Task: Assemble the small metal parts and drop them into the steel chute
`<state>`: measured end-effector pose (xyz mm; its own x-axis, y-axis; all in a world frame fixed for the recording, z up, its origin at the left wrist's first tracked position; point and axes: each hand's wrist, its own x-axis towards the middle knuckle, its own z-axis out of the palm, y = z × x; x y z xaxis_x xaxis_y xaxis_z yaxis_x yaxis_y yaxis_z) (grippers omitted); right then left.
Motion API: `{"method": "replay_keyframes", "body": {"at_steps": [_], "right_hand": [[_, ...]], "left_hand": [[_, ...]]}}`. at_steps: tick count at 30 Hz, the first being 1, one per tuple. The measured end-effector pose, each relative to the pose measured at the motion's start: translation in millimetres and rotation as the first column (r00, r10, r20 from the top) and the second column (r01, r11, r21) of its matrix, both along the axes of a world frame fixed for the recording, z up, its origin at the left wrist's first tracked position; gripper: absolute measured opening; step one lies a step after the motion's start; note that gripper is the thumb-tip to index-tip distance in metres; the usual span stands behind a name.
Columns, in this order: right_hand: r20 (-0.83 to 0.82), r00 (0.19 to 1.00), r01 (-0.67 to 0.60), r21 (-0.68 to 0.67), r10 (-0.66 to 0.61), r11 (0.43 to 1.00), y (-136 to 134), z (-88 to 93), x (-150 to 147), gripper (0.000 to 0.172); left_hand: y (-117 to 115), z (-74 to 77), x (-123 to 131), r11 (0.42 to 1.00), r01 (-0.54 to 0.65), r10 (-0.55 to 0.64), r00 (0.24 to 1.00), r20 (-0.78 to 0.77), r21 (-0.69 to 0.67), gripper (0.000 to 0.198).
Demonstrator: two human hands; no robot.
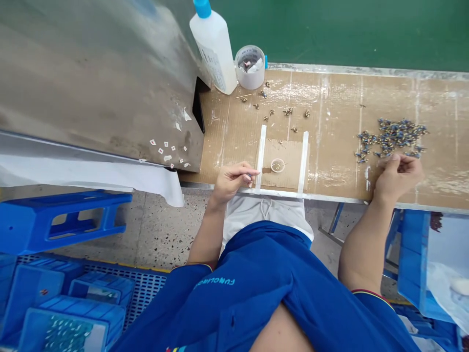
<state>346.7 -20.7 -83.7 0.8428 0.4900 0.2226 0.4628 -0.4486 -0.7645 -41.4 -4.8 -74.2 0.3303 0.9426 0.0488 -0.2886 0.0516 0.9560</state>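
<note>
My left hand rests at the near edge of the cardboard-covered bench, fingers pinched round a thin stick-like tool whose tip points right toward a small ring-shaped dish. The dish sits on a cardboard patch between two white tape strips. My right hand is curled at the near edge of a pile of small blue and brass parts, fingertips touching the nearest pieces. Whether it holds one I cannot make out.
Several loose brass parts lie scattered behind the patch. A white bottle with a blue cap and a clear cup stand at the back. A grey metal housing fills the left. Blue crates and a blue stool sit on the floor.
</note>
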Motion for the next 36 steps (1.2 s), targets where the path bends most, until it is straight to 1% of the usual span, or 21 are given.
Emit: {"method": "replay_keyframes", "body": {"at_steps": [3, 6, 7, 8, 9, 10, 11, 12, 13, 14, 15, 16, 18, 22, 28, 30, 34, 36], "right_hand": [[-0.004, 1.0, 0.003, 0.057, -0.003, 0.998, 0, 2.6, -1, 0.02], [-0.006, 1.0, -0.017, 0.136, 0.017, 0.991, -4, 6.7, -15, 0.017], [-0.009, 0.998, -0.056, 0.172, 0.058, 0.984, -5, 7.8, -24, 0.014], [-0.013, 0.992, -0.124, 0.202, 0.129, 0.972, -7, 8.4, -36, 0.011], [-0.022, 0.973, -0.22, 0.218, 0.231, 0.951, -9, 8.4, -51, 0.011], [-0.038, 0.933, -0.343, 0.212, 0.358, 0.915, -11, 7.8, -67, 0.016], [-0.068, 0.869, -0.471, 0.187, 0.49, 0.862, -12, 6.6, -83, 0.022], [-0.12, 0.783, -0.592, 0.159, 0.611, 0.79, -13, 4.7, -100, 0.026], [-0.164, 0.704, -0.673, 0.157, 0.691, 0.723, -12, 2.4, -115, 0.029], [-0.205, 0.638, -0.723, 0.17, 0.742, 0.669, -11, -0.1, -128, 0.031], [-0.234, 0.589, -0.753, 0.188, 0.774, 0.63, -9, -2.7, -139, 0.031], [-0.249, 0.559, -0.768, 0.205, 0.791, 0.607, -7, -5.1, -147, 0.029], [-0.246, 0.529, -0.787, 0.216, 0.812, 0.578, -3, -8.4, -157, 0.022], [-0.157, 0.51, -0.823, 0.197, 0.846, 0.533, -1, -8.1, -162, 0.013], [-0.034, 0.479, -0.856, 0.201, 0.877, 0.476, 3, -2.4, -169, 0.01], [-0.04, 0.481, -0.854, 0.206, 0.876, 0.478, 4, -0.1, -169, 0.01], [-0.087, 0.519, -0.812, 0.26, 0.851, 0.522, 1, 5.9, -164, 0.013], [-0.093, 0.53, -0.795, 0.292, 0.843, 0.532, -1, 9.2, -163, 0.014]], "left_hand": [[0, -16.1, 6, 0.995, 0.019, -0.015, 0.999, 0.035, -0.094, 0.039], [-1, -23.5, 11, 0.99, 0.048, -0.042, 0.998, 0.05, -0.132, 0.038], [-1, -24.5, 13, 0.991, 0.051, -0.046, 0.998, 0.043, -0.121, 0.036], [-1, -25.2, 15, 0.994, 0.048, -0.046, 0.999, 0.026, -0.099, 0.033], [-1, -25.7, 18, 0.997, 0.042, -0.042, 0.999, 0.002, -0.067, 0.031], [0, -26.1, 20, 0.999, 0.039, -0.04, 0.999, -0.029, -0.034, 0.029], [0, -26.5, 23, 0.999, 0.042, -0.043, 0.997, -0.068, -0.006, 0.029], [0, -27.0, 25, 0.999, 0.052, -0.05, 0.992, -0.113, 0.017, 0.028], [0, -27.6, 26, 0.997, 0.066, -0.06, 0.985, -0.162, 0.032, 0.028], [0, -28.2, 28, 0.996, 0.082, -0.071, 0.975, -0.209, 0.043, 0.027], [0, -28.8, 28, 0.994, 0.095, -0.079, 0.965, -0.251, 0.052, 0.026], [0, -29.4, 28, 0.993, 0.101, -0.08, 0.956, -0.281, 0.061, 0.025], [0, -30.2, 27, 0.992, 0.105, -0.077, 0.948, -0.309, 0.074, 0.024], [-1, -30.9, 24, 0.989, 0.107, -0.067, 0.936, -0.347, 0.099, 0.022], [-1, -29.0, 26, 0.977, 0.116, -0.038, 0.921, -0.388, 0.18, 0.02], [-2, -27.3, 26, 0.971, 0.13, -0.038, 0.914, -0.405, 0.203, 0.019], [-3, -25.1, 27, 0.955, 0.172, -0.042, 0.885, -0.464, 0.243, 0.015], [-3, -25.5, 27, 0.946, 0.185, -0.034, 0.873, -0.487, 0.265, 0.015]]}}
